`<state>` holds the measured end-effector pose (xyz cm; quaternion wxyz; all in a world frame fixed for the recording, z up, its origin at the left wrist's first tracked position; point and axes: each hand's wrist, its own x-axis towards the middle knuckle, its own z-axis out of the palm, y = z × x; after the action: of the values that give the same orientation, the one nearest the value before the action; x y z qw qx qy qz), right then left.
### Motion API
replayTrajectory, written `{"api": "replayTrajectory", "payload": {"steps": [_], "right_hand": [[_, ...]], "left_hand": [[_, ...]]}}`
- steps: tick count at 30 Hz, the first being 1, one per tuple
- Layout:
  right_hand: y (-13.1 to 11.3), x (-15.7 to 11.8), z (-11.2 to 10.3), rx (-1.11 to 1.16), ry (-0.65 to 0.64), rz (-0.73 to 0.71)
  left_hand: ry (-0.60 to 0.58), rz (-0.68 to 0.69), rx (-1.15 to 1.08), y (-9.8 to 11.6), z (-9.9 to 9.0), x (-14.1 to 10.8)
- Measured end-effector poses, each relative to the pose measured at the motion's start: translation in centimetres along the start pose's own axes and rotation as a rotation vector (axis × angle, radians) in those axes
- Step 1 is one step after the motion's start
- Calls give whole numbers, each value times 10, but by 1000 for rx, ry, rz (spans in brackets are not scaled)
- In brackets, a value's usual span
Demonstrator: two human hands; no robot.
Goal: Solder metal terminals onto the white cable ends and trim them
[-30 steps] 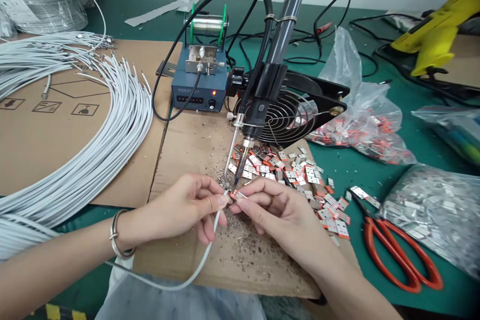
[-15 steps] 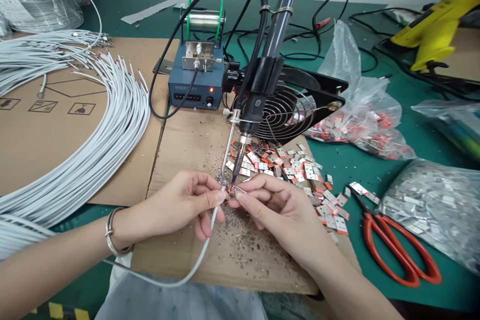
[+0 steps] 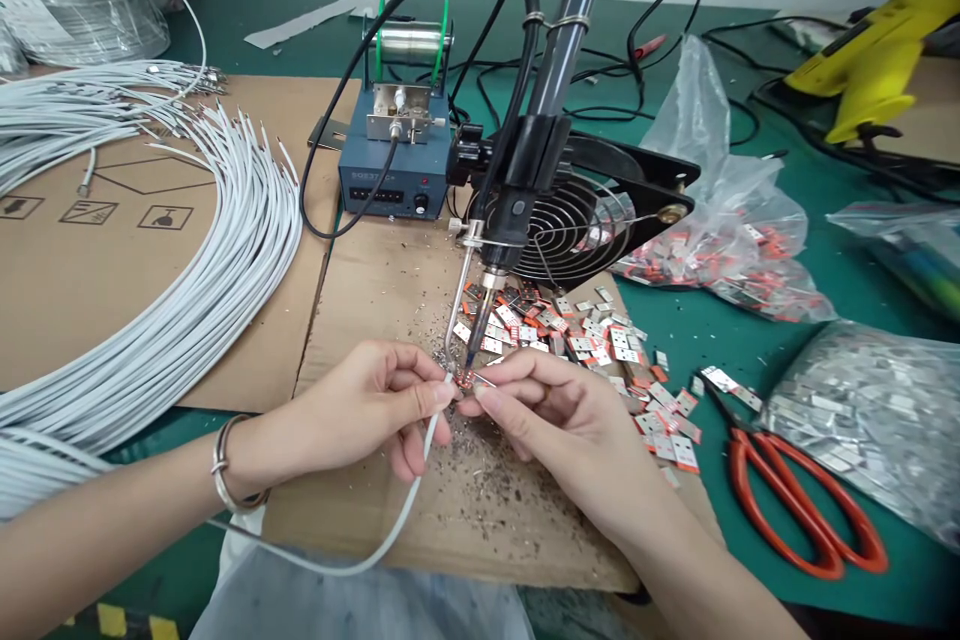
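Observation:
My left hand (image 3: 382, 400) pinches a white cable (image 3: 411, 502) near its tip, and the cable droops in a loop below the wrist. Facing it, my right hand (image 3: 551, 410) has thumb and fingers closed on a small metal USB connector (image 3: 484, 379), mostly covered by the fingertips. Cable end and connector meet right under the tip of a soldering iron (image 3: 472, 345) held in a stand. A bent metal solder guide tube (image 3: 456, 310) comes down beside the iron's tip. Exactly where tip and wire touch is too small to make out.
Many connectors (image 3: 622, 340) lie right of the iron, before a black fan (image 3: 570, 220). Orange-handled scissors (image 3: 810, 500) and a bag of metal parts (image 3: 877, 410) are on the right. A blue solder feeder (image 3: 394, 160) stands behind; bundled white cables (image 3: 255, 250) lie left.
Both hands hold almost the same position under the iron. The red light on the solder feeder, bright before, now looks dim. The whole view has shifted very slightly.

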<state>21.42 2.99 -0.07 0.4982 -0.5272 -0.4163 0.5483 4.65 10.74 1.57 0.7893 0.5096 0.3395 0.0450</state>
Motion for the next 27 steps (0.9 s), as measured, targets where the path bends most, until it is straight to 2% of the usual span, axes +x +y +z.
{"api": "replayTrajectory", "payload": {"steps": [16, 22, 27], "right_hand": [[-4, 1, 1, -29, 13, 16], [0, 0, 1, -46, 41, 33], [1, 0, 2, -67, 26, 33]], "left_hand": [[10, 12, 12, -1, -2, 2], [182, 16, 33, 0, -12, -14], [271, 39, -13, -18, -17, -42]]}}
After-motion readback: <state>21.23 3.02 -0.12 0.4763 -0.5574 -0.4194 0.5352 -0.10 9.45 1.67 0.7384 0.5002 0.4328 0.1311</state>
